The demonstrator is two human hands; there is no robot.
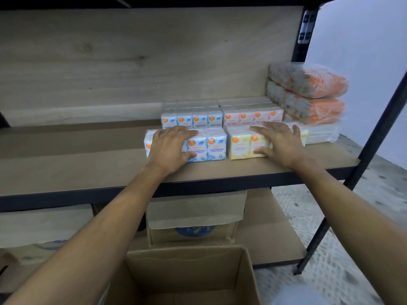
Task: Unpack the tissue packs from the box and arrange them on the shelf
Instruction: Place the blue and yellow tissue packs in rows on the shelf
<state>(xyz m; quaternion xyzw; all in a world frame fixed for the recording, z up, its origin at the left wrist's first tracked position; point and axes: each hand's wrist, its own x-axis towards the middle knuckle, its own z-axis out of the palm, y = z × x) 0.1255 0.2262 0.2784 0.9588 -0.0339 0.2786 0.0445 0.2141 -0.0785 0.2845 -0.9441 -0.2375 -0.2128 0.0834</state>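
While both hands lie on the front row, the main risk is a shove that goes too far. The left hand (169, 146) is spread flat over the top of the blue tissue pack (211, 146), thumb against its front face. The right hand (279, 144) lies the same way on the yellow tissue pack (240, 144).

Both packs sit on the shelf (110, 172) near its front edge, side by side with a narrow gap between them. Just beyond the fingertips stand a second blue pack (191, 119) and a pink pack (248, 118). A hard push would likely drive the front packs into these and skew the back row.

Pulling toward the wrists instead could drag a pack off the edge, down toward the box (189, 271) below the forearms. The wrapping looks slick and soft, so a flat palm may slip on it or dent it.

Beyond the right hand, the stacked orange packs (317, 95) sit at the shelf's end, where a knock could tip them off.
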